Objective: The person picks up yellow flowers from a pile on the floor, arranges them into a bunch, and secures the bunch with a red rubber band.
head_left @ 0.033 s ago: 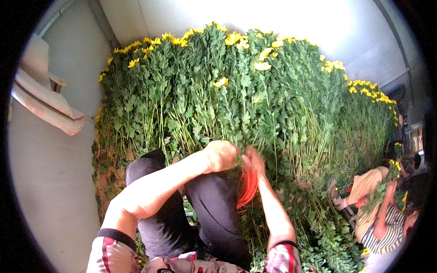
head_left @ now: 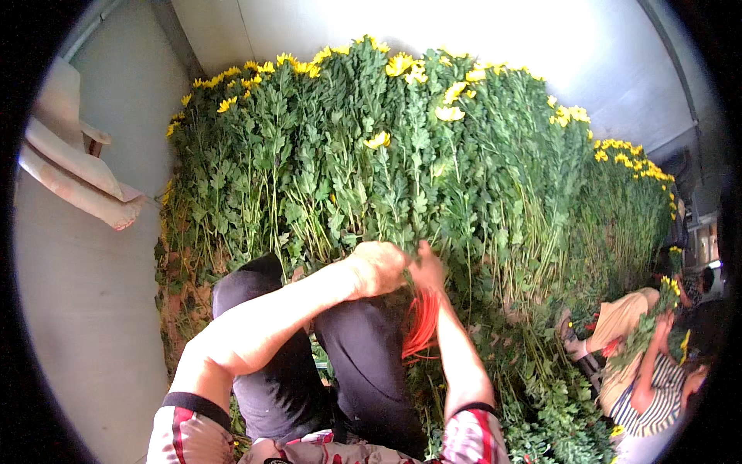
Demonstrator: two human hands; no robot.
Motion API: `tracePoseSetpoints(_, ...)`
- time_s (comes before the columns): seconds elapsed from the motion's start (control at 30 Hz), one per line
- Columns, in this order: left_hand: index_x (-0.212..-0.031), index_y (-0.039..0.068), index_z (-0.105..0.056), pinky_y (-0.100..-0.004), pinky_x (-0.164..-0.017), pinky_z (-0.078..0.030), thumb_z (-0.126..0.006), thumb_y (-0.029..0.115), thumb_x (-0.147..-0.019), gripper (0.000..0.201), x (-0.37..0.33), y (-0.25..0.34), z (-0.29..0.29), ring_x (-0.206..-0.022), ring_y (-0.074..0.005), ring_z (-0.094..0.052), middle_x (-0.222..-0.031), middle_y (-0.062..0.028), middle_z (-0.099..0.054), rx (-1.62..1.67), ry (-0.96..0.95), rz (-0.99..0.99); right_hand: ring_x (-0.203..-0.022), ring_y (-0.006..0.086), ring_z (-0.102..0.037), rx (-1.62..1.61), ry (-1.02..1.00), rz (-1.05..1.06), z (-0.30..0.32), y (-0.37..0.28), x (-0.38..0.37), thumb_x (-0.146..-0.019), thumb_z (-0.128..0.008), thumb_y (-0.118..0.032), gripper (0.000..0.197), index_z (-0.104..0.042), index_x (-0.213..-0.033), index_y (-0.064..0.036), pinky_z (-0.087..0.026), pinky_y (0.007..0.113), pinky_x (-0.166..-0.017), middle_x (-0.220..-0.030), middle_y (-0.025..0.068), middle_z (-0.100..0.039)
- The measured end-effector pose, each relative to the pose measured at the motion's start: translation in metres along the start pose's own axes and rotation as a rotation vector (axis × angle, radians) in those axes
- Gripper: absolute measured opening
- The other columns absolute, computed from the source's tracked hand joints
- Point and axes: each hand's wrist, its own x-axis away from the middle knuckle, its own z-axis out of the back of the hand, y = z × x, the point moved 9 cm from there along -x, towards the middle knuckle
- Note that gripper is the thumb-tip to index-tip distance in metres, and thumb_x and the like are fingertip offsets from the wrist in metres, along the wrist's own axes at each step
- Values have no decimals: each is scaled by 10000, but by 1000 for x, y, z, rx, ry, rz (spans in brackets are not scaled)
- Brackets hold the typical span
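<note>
In front of my knees my left hand (head_left: 380, 268) is closed, its fingers wrapped round green chrysanthemum stems (head_left: 412, 246) that are mostly hidden by the hand. Close against it, my right hand (head_left: 427, 269) is curled with one finger pointing up, slightly smeared by motion. A bundle of thin red ties (head_left: 420, 325) hangs from under the right hand beside my right knee. Just beyond both hands lies a wide bank of leafy chrysanthemums (head_left: 332, 162), cut ends toward me and yellow blooms (head_left: 399, 64) at the far side.
A pale wall (head_left: 495, 31) rises behind the flowers, and a beige cloth (head_left: 85, 170) hangs at the left. At the right a person in a striped top (head_left: 657, 394) sits holding yellow flowers (head_left: 669, 288). More leafy stems (head_left: 541, 410) lie beside my right arm.
My right hand has turned slightly, and one finger now points up. My left hand stays closed in nearly the same place.
</note>
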Motion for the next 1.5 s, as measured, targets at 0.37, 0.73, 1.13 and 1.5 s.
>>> tracePoseSetpoints(0.37, -1432, -64, -163, -398, -1075, -339, -700, 251, -804, 884, 25, -77, 96, -1298, -431, -358, -1403, -326, -318, 235, 925, 223, -683, 314, -554, -57, 150, 720, -28, -99, 77, -838, -608, -71, 73, -596, -855, -1, -461, 388, -614, -779, 179, -566)
tracePoseSetpoints(0.73, -936, 145, -573, -300, -539, -440, -577, 498, -892, 356, -27, -80, 62, -604, -115, -495, -737, 16, -540, 1858, 645, 198, -1082, 351, -535, 601, 510, 101, 123, 14, -77, -928, -567, -327, 473, -500, -1259, 4, -430, 471, -898, -1219, 224, -518)
tracePoseSetpoints(1.13, -1258, 82, -494, -458, -919, -422, -561, 409, -924, 472, -28, -92, 39, -1044, -225, -515, -1144, -82, -574, 1689, 800, 361, -668, 199, -494, -59, 173, 791, 12, -127, 110, -835, -543, 29, 23, -524, -830, 19, -416, 316, -591, -747, 95, -478)
tracePoseSetpoints(1.5, -1020, 91, -564, -356, -565, -528, -561, 183, -938, 124, 35, -110, 63, -659, -179, -617, -863, -43, -638, 1950, 1038, 206, -1144, 336, -544, 250, 363, 646, 43, -143, -115, -921, -559, -255, 429, -497, -1238, 27, -466, 451, -902, -1250, 236, -545)
